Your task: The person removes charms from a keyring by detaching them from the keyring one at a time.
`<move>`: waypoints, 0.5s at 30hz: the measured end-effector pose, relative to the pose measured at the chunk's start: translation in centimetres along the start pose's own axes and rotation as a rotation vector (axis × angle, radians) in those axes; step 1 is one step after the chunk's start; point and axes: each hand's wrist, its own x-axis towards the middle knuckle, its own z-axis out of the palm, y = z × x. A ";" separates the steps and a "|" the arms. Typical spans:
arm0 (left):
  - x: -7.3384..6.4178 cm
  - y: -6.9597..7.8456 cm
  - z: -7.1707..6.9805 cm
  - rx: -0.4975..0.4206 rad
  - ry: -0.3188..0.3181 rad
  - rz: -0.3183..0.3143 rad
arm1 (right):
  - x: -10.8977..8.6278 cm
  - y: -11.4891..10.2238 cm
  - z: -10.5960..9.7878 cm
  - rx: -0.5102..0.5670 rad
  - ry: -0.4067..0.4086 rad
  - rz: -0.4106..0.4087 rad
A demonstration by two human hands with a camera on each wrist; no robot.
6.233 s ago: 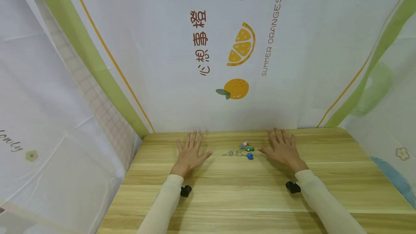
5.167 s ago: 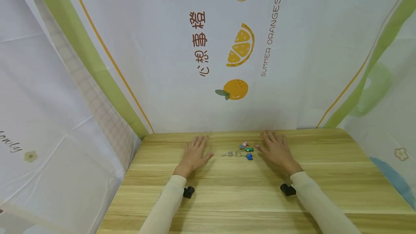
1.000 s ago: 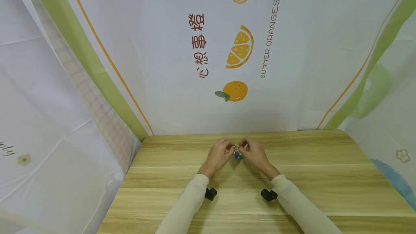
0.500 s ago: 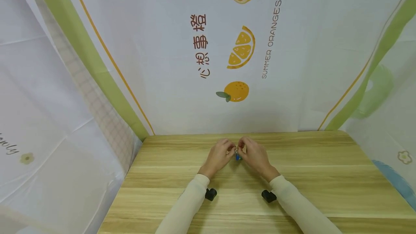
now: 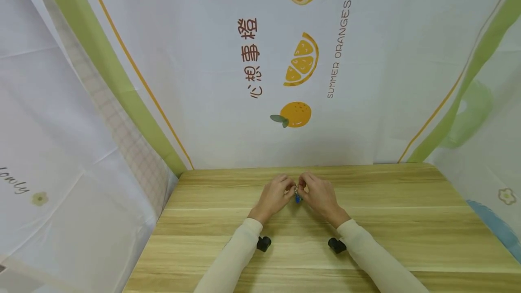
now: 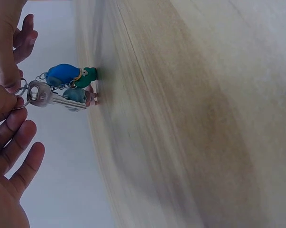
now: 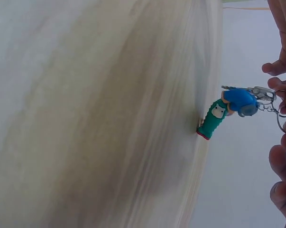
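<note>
Left hand [image 5: 273,197] and right hand [image 5: 320,196] pinch the key ring [image 7: 278,123], lower centre of the head view; two-sided hold presumably steadies it. Key [image 6: 40,95], blue charm [image 6: 63,74] and green charm [image 6: 89,77] hang tableward, leaving the ring exposed.

Near the middle of the far edge of the desk [image 5: 301,257], a key [image 6: 40,95] and charms [image 6: 63,73] are hanging between left hand [image 5: 274,196] and right hand [image 5: 321,196]. Behind that edge, a cloth [image 5: 203,103] is hanging.
</note>
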 end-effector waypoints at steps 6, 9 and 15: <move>-0.1 -0.3 0.1 0.009 -0.025 -0.010 | 0.0 0.1 -0.1 0.009 -0.054 -0.008; -0.1 -0.3 0.1 0.018 -0.027 -0.002 | 0.1 0.1 -0.2 0.000 -0.101 0.005; -0.3 -0.3 0.1 0.024 -0.018 0.025 | 0.1 0.2 -0.3 -0.029 -0.113 -0.016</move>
